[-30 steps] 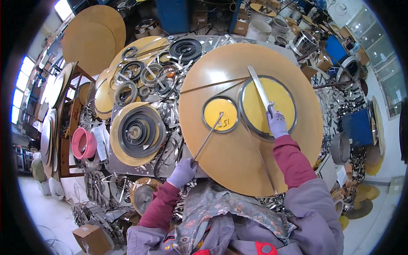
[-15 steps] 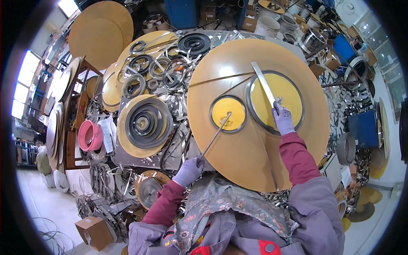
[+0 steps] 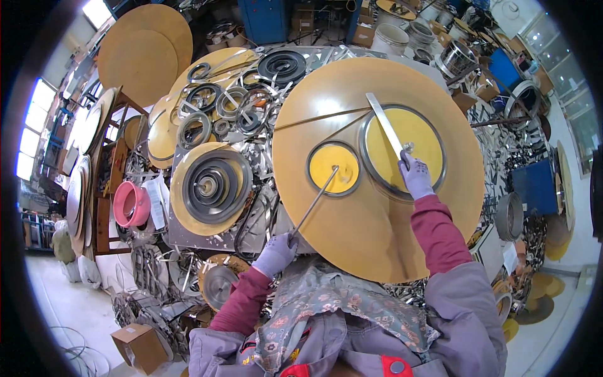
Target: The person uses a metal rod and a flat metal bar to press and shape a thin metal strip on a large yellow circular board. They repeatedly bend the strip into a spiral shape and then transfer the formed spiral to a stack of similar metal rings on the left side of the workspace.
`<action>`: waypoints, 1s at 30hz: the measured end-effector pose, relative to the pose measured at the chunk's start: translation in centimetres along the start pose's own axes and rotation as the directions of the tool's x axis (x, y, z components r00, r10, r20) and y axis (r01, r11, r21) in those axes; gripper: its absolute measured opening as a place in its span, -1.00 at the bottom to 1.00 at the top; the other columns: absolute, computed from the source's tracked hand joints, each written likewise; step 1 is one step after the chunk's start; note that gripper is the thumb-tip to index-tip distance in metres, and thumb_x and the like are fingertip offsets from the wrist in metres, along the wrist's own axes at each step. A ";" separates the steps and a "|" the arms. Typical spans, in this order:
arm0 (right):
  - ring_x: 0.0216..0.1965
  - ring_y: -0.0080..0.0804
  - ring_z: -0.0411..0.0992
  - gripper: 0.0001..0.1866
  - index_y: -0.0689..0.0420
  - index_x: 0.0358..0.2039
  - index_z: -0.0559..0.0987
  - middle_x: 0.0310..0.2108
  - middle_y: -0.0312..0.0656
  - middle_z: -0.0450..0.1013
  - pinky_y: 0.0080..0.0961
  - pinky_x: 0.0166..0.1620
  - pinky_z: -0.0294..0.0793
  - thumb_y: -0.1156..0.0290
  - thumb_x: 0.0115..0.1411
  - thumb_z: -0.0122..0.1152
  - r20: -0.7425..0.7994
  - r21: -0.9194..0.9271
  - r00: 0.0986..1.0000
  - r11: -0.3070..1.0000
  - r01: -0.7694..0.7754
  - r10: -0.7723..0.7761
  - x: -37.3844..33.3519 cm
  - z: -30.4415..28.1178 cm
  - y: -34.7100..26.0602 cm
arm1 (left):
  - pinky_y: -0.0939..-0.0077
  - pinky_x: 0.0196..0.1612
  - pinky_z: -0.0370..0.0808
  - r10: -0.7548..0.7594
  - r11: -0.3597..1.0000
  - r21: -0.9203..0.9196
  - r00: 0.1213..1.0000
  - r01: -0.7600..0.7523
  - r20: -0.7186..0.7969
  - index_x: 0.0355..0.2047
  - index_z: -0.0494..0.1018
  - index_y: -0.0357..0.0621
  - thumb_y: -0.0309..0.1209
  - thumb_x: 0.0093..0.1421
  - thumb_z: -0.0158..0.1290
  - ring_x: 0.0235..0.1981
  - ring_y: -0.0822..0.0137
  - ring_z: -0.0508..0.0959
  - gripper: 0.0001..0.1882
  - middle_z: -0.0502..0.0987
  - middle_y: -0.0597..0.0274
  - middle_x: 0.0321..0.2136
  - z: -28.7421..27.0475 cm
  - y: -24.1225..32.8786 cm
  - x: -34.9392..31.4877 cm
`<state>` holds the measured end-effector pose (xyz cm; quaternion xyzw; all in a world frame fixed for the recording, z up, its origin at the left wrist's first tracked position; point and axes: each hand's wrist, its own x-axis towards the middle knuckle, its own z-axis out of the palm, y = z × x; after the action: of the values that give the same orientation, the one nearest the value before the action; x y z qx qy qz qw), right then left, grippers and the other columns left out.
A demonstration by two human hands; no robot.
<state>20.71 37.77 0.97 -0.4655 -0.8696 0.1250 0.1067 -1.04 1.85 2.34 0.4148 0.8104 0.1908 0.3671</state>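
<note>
Two hands in pale purple gloves work at a big tan disc (image 3: 352, 239). Small dark marks sit on the back of the right glove, and the small yellow round (image 3: 326, 157) has a dark mark too. They are too small to read.

The left hand (image 3: 275, 254) is curled around the near end of a thin rod (image 3: 315, 200). The rod is long and straight. It points away from the left hand and leans to the right, and its far tip is at the middle of the small yellow round. The right hand (image 3: 416, 178) pinches the near end of a flat metal strip (image 3: 384, 122). The strip points away from that hand and leans to the left, over the large yellow round (image 3: 421, 135) and past its edge. A shiny knob (image 3: 408, 147) is just beside the right hand's fingertips.

To the left of the left hand and farther off, a stack of dark rings (image 3: 237, 188) lies on the bench (image 3: 185, 237). Farther left is a pink tub (image 3: 142, 212); I cannot tell what is in it. A brown box (image 3: 141, 349) is on the floor, left of the left hand and nearer the person. A white bucket (image 3: 388, 43) is far past both hands; its inside is too small to make out.
</note>
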 end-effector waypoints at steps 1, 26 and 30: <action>-0.20 -0.06 0.46 -0.62 0.07 -0.02 0.47 -0.28 0.03 0.49 -0.23 -0.10 0.42 0.20 0.19 0.05 0.000 0.004 1.000 1.000 -0.005 0.005 0.0 0.0 0.1 | 0.07 -0.23 0.42 -0.004 1.000 -0.001 1.000 0.004 0.007 -0.37 0.45 -0.34 -0.28 0.17 -0.04 -0.32 -0.18 0.51 -0.71 0.50 -0.24 -0.44 0.0 -0.1 0.1; -0.26 -0.02 0.45 -0.67 0.10 -0.11 0.48 -0.36 0.05 0.48 -0.16 -0.17 0.37 0.22 0.16 0.05 0.003 0.020 0.999 0.998 0.052 -0.052 0.3 -0.1 0.7 | 0.07 -0.24 0.41 0.041 0.999 0.029 0.999 -0.041 -0.016 -0.34 0.46 -0.32 -0.26 0.20 -0.10 -0.32 -0.16 0.51 -0.68 0.51 -0.22 -0.45 0.6 -1.2 -0.2; -0.19 -0.05 0.44 -0.62 0.07 -0.05 0.47 -0.28 0.02 0.49 -0.20 -0.09 0.39 0.16 0.18 0.04 -0.002 -0.008 1.000 1.000 0.014 -0.014 -0.1 -0.1 0.9 | 0.06 -0.25 0.41 0.004 1.000 0.011 0.999 -0.004 0.036 -0.38 0.45 -0.33 -0.25 0.21 -0.09 -0.33 -0.17 0.51 -0.67 0.50 -0.24 -0.46 -0.1 -0.3 -0.5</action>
<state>21.46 38.18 0.75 -0.4599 -0.8733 0.1204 0.1067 -1.10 1.29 2.48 0.4217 0.8040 0.1796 0.3789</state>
